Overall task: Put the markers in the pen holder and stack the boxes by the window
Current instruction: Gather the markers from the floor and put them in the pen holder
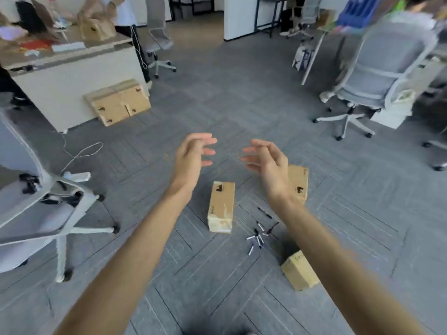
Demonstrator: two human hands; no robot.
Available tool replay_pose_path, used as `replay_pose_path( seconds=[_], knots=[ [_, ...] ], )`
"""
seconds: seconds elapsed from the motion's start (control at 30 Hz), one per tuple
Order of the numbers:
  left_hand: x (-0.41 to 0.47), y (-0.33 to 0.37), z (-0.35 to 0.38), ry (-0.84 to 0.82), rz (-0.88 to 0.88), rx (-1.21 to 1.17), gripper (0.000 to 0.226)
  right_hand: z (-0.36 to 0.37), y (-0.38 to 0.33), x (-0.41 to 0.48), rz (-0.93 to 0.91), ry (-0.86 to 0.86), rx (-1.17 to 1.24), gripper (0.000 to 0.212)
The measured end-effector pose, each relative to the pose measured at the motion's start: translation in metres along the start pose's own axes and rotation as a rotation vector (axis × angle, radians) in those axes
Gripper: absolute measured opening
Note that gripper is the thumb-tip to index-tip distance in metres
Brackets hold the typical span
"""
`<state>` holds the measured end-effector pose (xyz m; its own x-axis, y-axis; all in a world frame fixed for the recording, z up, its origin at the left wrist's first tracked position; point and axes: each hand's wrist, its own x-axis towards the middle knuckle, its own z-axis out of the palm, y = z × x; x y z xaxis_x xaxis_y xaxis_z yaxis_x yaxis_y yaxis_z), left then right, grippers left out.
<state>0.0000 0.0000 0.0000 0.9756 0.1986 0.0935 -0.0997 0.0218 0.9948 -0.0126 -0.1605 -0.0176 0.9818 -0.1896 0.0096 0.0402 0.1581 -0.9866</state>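
Observation:
Three small cardboard boxes lie on the grey carpet: one between my forearms, one partly hidden behind my right wrist, one nearer me beside my right forearm. Several markers lie scattered between the boxes, and a black pen lies just beyond them. My left hand and my right hand hover above the floor, palms facing each other, fingers spread, holding nothing. No pen holder shows in the view.
A larger cardboard box leans against a white desk at the left. Office chairs stand at the near left, at the back and at the right. A cable trails on the carpet. Another person handles a box at the desk.

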Motion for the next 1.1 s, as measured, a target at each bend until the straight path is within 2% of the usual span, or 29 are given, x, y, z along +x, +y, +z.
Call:
replay_pose_path(
  seconds=[0.1,0.4,0.67,0.8,0.9,1.03,1.1],
  knots=[
    [0.01,-0.03,0.037,-0.08,-0.117,0.039,0.028,-0.038,0.026,0.011,0.088,0.117,-0.049,0.016],
    [0.075,-0.156,0.116,-0.306,-0.369,0.149,0.028,-0.109,0.128,0.064,0.324,0.254,-0.223,0.024],
    [0.146,-0.3,0.133,-0.328,-0.528,0.313,0.028,-0.131,0.249,0.13,0.515,0.432,-0.214,0.014],
    [0.158,-0.412,0.135,-0.307,-0.546,0.383,0.021,-0.156,0.348,0.158,0.546,0.51,-0.161,0.01],
    [0.148,-0.525,0.14,-0.299,-0.577,0.417,0.018,-0.183,0.448,0.181,0.576,0.555,-0.093,0.011],
    [0.135,-0.691,0.152,-0.33,-0.598,0.483,0.019,-0.222,0.613,0.204,0.622,0.577,-0.054,0.011],
    [0.127,-0.773,0.157,-0.366,-0.553,0.556,0.021,-0.241,0.695,0.206,0.668,0.566,-0.106,0.014]
  ],
)
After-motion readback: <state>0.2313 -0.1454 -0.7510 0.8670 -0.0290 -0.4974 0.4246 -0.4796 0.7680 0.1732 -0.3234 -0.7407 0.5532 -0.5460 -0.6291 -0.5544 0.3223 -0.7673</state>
